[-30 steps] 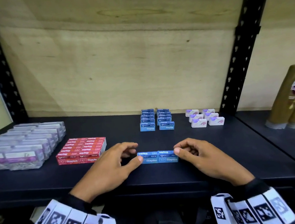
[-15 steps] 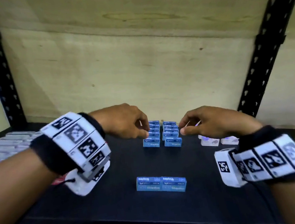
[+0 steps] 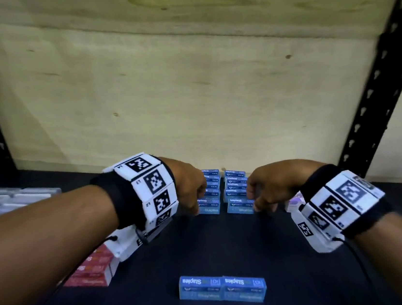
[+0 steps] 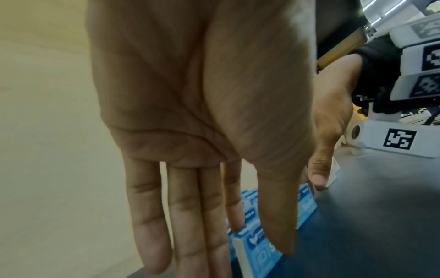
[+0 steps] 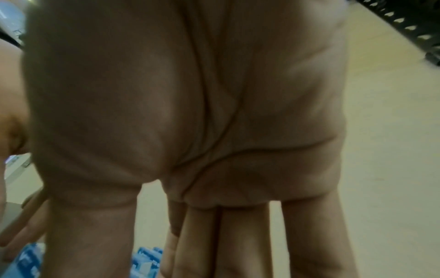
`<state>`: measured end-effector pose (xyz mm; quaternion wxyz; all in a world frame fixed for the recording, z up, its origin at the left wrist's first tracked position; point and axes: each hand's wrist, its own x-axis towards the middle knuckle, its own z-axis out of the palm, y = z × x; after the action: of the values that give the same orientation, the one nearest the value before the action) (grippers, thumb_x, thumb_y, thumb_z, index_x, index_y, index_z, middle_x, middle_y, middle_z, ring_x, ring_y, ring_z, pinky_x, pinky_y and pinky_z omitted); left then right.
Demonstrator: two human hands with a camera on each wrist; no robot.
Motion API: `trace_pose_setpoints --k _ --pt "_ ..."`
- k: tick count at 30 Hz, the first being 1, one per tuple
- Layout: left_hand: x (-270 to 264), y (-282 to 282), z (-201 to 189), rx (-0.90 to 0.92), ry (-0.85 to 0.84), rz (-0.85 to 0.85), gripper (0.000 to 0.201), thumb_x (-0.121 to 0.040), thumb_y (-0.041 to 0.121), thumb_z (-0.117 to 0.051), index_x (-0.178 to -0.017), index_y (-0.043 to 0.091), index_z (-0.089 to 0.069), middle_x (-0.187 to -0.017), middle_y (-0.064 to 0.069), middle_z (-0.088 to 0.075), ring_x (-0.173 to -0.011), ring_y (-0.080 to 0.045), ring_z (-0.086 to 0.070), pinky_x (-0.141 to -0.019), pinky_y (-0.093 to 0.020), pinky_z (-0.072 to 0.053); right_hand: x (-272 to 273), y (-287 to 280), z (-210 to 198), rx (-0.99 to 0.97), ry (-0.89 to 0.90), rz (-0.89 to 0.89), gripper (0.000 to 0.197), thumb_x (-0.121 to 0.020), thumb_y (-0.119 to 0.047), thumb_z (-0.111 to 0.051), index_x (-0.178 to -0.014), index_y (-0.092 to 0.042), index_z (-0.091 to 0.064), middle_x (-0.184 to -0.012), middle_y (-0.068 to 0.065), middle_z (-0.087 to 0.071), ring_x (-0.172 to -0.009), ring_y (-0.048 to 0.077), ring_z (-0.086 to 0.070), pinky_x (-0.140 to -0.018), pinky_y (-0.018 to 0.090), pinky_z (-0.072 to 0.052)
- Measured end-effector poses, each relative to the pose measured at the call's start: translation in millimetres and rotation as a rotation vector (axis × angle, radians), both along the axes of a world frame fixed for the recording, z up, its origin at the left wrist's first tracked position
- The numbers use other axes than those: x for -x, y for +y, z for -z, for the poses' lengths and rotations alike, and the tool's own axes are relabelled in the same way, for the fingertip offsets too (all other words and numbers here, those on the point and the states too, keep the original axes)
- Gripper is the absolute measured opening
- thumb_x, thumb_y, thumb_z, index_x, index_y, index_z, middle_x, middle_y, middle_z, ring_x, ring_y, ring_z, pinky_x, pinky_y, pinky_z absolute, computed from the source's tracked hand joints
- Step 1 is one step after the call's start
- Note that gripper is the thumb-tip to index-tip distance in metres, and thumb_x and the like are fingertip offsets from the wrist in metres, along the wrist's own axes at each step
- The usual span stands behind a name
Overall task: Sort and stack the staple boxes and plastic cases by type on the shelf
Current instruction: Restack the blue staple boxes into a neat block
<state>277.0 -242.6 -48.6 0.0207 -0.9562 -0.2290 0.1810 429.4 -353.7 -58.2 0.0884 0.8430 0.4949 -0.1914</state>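
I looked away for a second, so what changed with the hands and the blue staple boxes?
Both hands let go of the front pair of blue boxes and reached back: left hand and right hand now flank the two rear blue rows, fingers straight. The front pair and red boxes stayed.

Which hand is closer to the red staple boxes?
The left. The left hand is at the back blue rows, with its wrist above the red staple boxes. The right hand is farther right, beyond the blue staple boxes.
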Motion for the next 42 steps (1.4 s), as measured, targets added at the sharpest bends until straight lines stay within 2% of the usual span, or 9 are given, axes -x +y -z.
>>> trace_pose_setpoints --k 4,7,10,12,16,25,29,35,42 --pt "-7 2 5 -0.037 0.026 0.034 0.044 -0.093 0.037 -0.062 -0.133 0.023 -0.052 -0.129 0.001 -0.056 -0.113 -0.020 -0.055 -0.088 -0.031 -0.045 4 2 0 0.015 -0.055 -0.031 0.023 -0.092 -0.029 -0.068 -0.113 -0.021 -0.062 -0.093 0.001 -0.077 -0.081 0.014 -0.072 -0.083 0.031 -0.054" --pt "-10 2 5 -0.052 0.044 0.051 0.043 -0.093 0.033 -0.063 -0.133 0.022 -0.055 -0.128 0.001 -0.057 -0.111 -0.021 -0.057 -0.091 -0.030 -0.045 8 2 -1 0.020 -0.085 -0.046 0.021 -0.093 -0.029 -0.067 -0.112 -0.020 -0.064 -0.093 0.001 -0.077 -0.078 0.012 -0.069 -0.076 0.026 -0.049" --pt "-10 1 1 -0.032 0.034 0.061 0.039 -0.094 0.025 -0.063 -0.131 0.018 -0.057 -0.123 -0.001 -0.059 -0.103 -0.018 -0.055 -0.083 -0.026 -0.041 12 0 -1 0.039 -0.091 -0.053 0.023 -0.093 -0.031 -0.065 -0.112 -0.017 -0.065 -0.094 0.002 -0.078 -0.076 0.013 -0.066 -0.078 0.027 -0.050" --pt "-8 -1 -1 -0.032 0.038 0.069 0.038 -0.095 0.024 -0.061 -0.131 0.018 -0.057 -0.128 -0.001 -0.059 -0.109 -0.018 -0.055 -0.082 -0.025 -0.039 15 -3 -1 0.058 -0.063 -0.051 0.023 -0.094 -0.032 -0.064 -0.110 -0.016 -0.064 -0.096 0.004 -0.077 -0.076 0.015 -0.065 -0.079 0.028 -0.051" --pt "5 -5 -2 -0.021 0.069 0.078 0.033 -0.095 0.027 -0.061 -0.127 0.020 -0.059 -0.125 0.002 -0.060 -0.095 -0.011 -0.049 -0.081 -0.026 -0.039 24 -14 -2 0.077 -0.022 -0.081 0.018 -0.092 -0.033 -0.066 -0.103 -0.018 -0.063 -0.098 0.005 -0.077 -0.078 0.014 -0.066 -0.092 0.035 -0.052" --pt "42 -20 -1 0.080 0.112 0.091 0.025 -0.093 0.027 -0.063 -0.116 0.017 -0.065 -0.109 0.001 -0.071 -0.087 -0.009 -0.058 -0.080 -0.024 -0.046 54 -43 -3 0.070 -0.012 -0.153 0.020 -0.089 -0.034 -0.069 -0.104 -0.021 -0.065 -0.097 0.003 -0.076 -0.080 0.011 -0.063 -0.085 0.030 -0.050" --pt "57 -25 1 0.134 0.119 0.076 0.022 -0.092 0.023 -0.063 -0.112 0.016 -0.067 -0.103 0.001 -0.074 -0.093 -0.014 -0.067 -0.090 -0.031 -0.053 64 -56 -3 0.043 -0.001 -0.157 0.022 -0.090 -0.033 -0.069 -0.107 -0.020 -0.064 -0.101 0.002 -0.076 -0.081 0.009 -0.063 -0.083 0.028 -0.050" --pt "74 -32 3 0.138 0.118 0.073 0.019 -0.091 0.026 -0.063 -0.108 0.020 -0.068 -0.100 0.004 -0.074 -0.097 -0.015 -0.068 -0.090 -0.032 -0.054 76 -70 -5 0.053 0.009 -0.164 0.022 -0.091 -0.032 -0.068 -0.110 -0.021 -0.064 -0.103 0.003 -0.075 -0.082 0.008 -0.062 -0.081 0.027 -0.048" --pt "84 -41 3 0.104 0.113 0.082 0.022 -0.089 0.034 -0.065 -0.109 0.026 -0.067 -0.105 0.005 -0.072 -0.100 -0.013 -0.065 -0.089 -0.030 -0.052 84 -80 -6 0.050 0.001 -0.167 0.022 -0.089 -0.035 -0.069 -0.108 -0.024 -0.066 -0.105 -0.001 -0.074 -0.098 0.015 -0.067 -0.086 0.029 -0.050"
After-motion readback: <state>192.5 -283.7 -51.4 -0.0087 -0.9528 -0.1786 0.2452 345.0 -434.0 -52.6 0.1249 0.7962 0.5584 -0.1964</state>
